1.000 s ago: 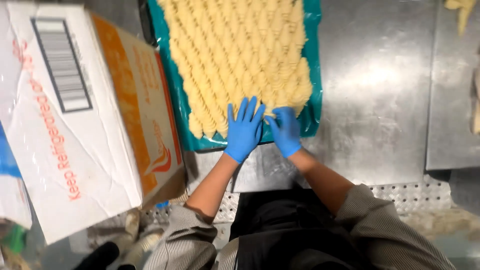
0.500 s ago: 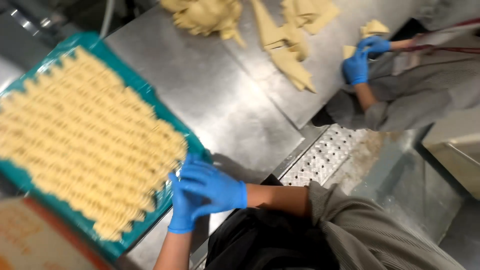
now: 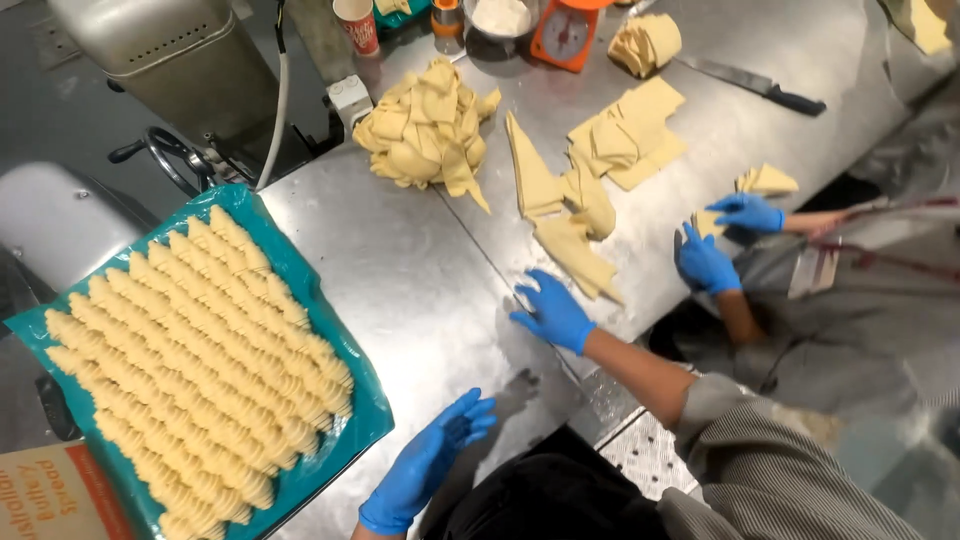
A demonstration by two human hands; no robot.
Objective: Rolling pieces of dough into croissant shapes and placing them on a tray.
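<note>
Stainless steel table [image 3: 420,300] bearing a teal tray [image 3: 330,455] of shaped dough rows, a heap of dough scraps [image 3: 428,128], flat cut dough sheets [image 3: 625,135], a knife [image 3: 755,85], an orange scale [image 3: 565,32] and a paper cup [image 3: 357,25].

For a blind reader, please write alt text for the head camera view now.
A person's blue-gloved right hand reaches toward cut dough pieces on a steel table, while the left hand hovers beside a teal tray filled with rows of shaped dough. A co-worker's gloved hands handle dough at the right.
</note>
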